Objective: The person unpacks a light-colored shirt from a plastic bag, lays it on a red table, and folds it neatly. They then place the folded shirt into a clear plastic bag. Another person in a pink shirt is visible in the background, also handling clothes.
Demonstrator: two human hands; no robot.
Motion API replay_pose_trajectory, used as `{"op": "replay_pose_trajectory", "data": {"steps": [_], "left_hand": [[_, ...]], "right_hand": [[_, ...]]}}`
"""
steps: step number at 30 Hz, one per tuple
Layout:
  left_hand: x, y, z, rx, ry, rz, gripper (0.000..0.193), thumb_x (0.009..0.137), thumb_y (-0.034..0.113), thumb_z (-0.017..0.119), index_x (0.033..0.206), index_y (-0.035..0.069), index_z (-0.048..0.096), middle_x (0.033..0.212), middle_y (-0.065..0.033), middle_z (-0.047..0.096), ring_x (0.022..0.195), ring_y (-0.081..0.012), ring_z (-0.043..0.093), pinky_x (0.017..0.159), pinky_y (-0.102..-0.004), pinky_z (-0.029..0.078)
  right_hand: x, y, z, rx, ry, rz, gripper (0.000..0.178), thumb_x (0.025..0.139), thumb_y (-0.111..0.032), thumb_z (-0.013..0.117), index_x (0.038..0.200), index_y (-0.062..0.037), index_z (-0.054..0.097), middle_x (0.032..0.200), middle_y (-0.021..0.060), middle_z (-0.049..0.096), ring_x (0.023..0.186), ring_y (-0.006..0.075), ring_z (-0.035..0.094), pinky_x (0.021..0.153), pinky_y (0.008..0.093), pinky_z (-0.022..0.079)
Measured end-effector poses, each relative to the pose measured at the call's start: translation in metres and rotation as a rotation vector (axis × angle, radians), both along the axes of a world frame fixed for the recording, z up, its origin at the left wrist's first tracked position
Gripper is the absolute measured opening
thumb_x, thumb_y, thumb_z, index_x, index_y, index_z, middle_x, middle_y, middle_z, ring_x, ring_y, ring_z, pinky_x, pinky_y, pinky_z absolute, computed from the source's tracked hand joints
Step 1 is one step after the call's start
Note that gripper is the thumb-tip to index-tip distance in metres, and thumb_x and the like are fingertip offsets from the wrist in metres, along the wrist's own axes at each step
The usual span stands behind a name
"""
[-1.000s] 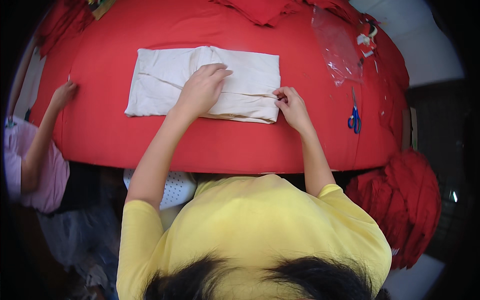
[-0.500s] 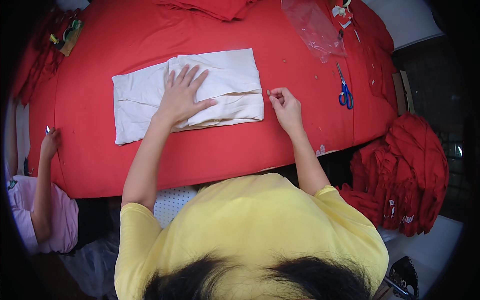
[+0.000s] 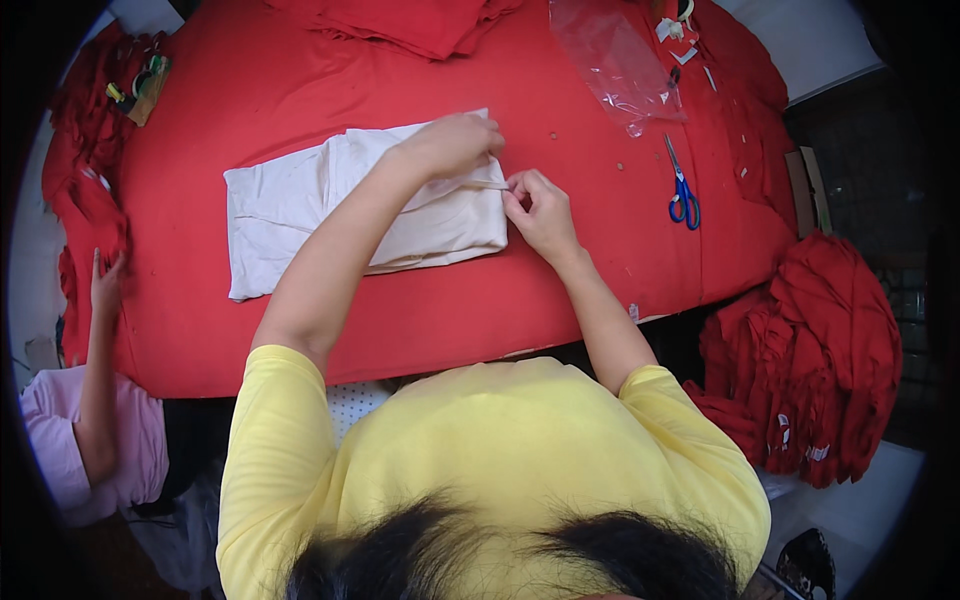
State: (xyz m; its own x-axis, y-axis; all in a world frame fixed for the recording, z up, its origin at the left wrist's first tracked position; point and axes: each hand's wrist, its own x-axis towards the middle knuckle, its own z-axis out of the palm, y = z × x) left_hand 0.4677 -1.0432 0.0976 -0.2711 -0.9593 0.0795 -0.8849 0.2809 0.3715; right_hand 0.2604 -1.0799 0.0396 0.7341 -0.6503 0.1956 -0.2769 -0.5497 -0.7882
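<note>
Head view: we see the folded white cloth (image 3: 290,215) left of frame centre on the red table (image 3: 590,265). Our right hand (image 3: 541,208) pinches its right edge; left hand (image 3: 458,146) half-curled at its upper-right corner, can't tell if gripping. We'd guess light, limp, grippy, hard to damage; pinch folded edges near corners.

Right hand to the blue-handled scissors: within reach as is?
Likely yes: the right hand is at the white cloth's right edge, the scissors lie further right, and only red cloth shows between.
</note>
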Motion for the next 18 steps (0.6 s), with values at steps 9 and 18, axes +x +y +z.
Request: {"op": "replay_pose_trajectory", "data": {"steps": [9,18], "left_hand": [[-0.003,0.015,0.019,-0.198,-0.111,0.126,0.009,0.078,0.009,0.063,0.086,0.005,0.063,0.096,-0.008,0.06,0.092,-0.0284,0.059,0.08,-0.0403,0.047],[-0.01,0.014,-0.007,-0.282,-0.082,0.123,0.01,0.075,0.011,0.063,0.084,0.006,0.064,0.09,-0.0102,0.059,0.089,-0.0297,0.058,0.08,-0.0407,0.047]], "right_hand": [[0.024,0.028,-0.008,0.73,-0.472,0.122,0.05,0.093,-0.01,0.053,0.138,0.0047,0.034,0.13,0.0151,0.05,0.119,0.0214,0.048,0.103,0.0321,0.036],[0.01,0.046,-0.007,0.383,-0.613,-0.355,0.019,0.089,-0.016,0.063,0.1,-0.0007,0.061,0.1,0.0101,0.059,0.091,0.016,0.058,0.079,0.029,0.047]]}}
